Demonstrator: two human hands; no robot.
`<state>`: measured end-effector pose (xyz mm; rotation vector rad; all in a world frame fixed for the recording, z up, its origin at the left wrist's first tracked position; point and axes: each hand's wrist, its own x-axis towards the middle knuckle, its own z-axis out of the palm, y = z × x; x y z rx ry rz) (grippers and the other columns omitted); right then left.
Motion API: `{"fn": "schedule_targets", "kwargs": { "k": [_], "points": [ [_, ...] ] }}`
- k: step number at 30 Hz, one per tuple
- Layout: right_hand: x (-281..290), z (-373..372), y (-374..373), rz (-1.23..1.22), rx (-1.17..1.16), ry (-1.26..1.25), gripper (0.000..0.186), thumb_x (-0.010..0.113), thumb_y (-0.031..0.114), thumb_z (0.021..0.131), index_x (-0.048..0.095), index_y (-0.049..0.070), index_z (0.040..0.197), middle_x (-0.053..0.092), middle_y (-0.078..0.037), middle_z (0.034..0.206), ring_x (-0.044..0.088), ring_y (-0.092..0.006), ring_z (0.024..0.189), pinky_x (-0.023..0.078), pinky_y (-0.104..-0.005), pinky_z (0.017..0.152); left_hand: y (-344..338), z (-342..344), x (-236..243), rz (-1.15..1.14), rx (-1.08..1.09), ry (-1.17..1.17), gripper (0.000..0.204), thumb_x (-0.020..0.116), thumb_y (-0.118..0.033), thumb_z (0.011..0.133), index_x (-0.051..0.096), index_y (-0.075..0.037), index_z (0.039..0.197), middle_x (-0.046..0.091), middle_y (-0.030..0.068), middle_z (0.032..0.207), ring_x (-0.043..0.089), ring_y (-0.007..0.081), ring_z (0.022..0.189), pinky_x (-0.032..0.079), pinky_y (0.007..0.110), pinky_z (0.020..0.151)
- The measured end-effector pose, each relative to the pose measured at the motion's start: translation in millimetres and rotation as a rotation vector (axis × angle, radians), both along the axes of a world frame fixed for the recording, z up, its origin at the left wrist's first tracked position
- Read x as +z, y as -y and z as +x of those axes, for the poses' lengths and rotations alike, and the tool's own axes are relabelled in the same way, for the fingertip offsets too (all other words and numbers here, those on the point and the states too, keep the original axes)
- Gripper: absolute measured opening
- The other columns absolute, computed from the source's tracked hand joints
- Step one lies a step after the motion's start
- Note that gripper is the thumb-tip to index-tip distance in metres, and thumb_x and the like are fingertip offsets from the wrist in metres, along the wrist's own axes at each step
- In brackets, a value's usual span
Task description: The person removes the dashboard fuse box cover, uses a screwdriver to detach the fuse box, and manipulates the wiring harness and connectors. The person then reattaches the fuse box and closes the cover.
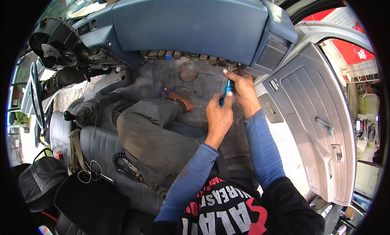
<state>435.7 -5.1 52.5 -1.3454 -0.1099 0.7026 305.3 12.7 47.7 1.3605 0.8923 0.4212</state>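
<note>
A slim, shiny blue tool (pixel 228 87), shaped like a screwdriver handle, slants between my hands; its exact kind does not show. My left hand (pixel 219 116) is closed on its lower end, with thumb and finger pinching it. Around the upper part curl the fingers of my right hand (pixel 245 89), its thumb pointing toward the dashboard. The tool's far end is hidden by the right hand. Just beyond my fingertips, a row of relays and connectors (pixel 191 56) runs under the lower edge of the blue dashboard (pixel 183 24).
To the right a grey car door (pixel 308 125) stands open. A round fan housing (pixel 55 44) sits far left, above a gear lever boot (pixel 86 113). Loose white cable (pixel 93 172) and a coiled black cord (pixel 120 157) lie on the seat. My legs (pixel 150 129) cross the footwell.
</note>
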Motion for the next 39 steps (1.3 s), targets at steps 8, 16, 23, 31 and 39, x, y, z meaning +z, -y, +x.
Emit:
{"fn": "schedule_targets", "kwargs": {
  "k": [8, 16, 23, 31, 39],
  "points": [
    [-14.2, 17.6, 11.2, 0.053, -0.014, -0.129, 0.020, 0.084, 0.012, 0.087, 0.073, -0.001, 0.097, 0.071, -0.009, 0.081, 0.061, -0.0182, 0.064, 0.043, -0.0309, 0.054, -11.7, -10.2, 14.4, -0.876, -0.079, 0.329, 0.040, 0.048, -0.041, 0.112, 0.062, -0.003, 0.115, 0.058, 0.0008, 0.080, 0.055, 0.0097, 0.063, 0.044, 0.024, 0.050],
    [-10.7, 9.7, 5.1, 0.202, -0.028, -0.246, 0.022, 0.069, 0.024, 0.102, 0.068, 0.005, 0.112, 0.072, -0.009, 0.105, 0.061, -0.0193, 0.089, 0.049, -0.0340, 0.073, -5.0, -7.9, -4.7, -0.674, -0.020, 0.312, 0.039, 0.061, -0.039, 0.107, 0.063, -0.001, 0.115, 0.058, 0.0003, 0.079, 0.056, 0.0092, 0.064, 0.047, 0.024, 0.046],
    [-30.6, 26.6, -9.4, 0.298, -0.013, -0.429, 0.023, 0.060, 0.025, 0.107, 0.065, 0.004, 0.116, 0.071, -0.010, 0.103, 0.062, -0.0206, 0.085, 0.052, -0.0368, 0.075, -18.7, -10.7, -14.8, -1.088, -0.028, 0.494, 0.035, 0.058, -0.041, 0.107, 0.060, -0.007, 0.115, 0.060, 0.0073, 0.079, 0.058, 0.0112, 0.058, 0.037, 0.023, 0.037],
    [-31.0, 27.4, -18.1, 0.251, -0.160, -0.550, 0.020, 0.072, 0.021, 0.097, 0.066, 0.003, 0.104, 0.065, -0.006, 0.091, 0.059, -0.0206, 0.082, 0.052, -0.0402, 0.070, -25.5, -13.8, -22.3, -0.673, -0.075, 0.270, 0.039, 0.059, -0.035, 0.108, 0.071, 0.001, 0.101, 0.067, 0.0064, 0.083, 0.063, 0.0136, 0.067, 0.054, 0.031, 0.062],
    [-17.1, 22.2, -10.6, 0.356, -0.117, -0.629, 0.026, 0.065, 0.024, 0.103, 0.067, -0.001, 0.107, 0.069, -0.012, 0.093, 0.062, -0.0218, 0.082, 0.053, -0.0408, 0.070, -32.3, -11.1, 0.7, -0.775, -0.042, 0.219, 0.046, 0.044, -0.045, 0.112, 0.063, -0.005, 0.098, 0.060, 0.0014, 0.073, 0.056, 0.0110, 0.054, 0.047, 0.025, 0.047]
  ]
}}
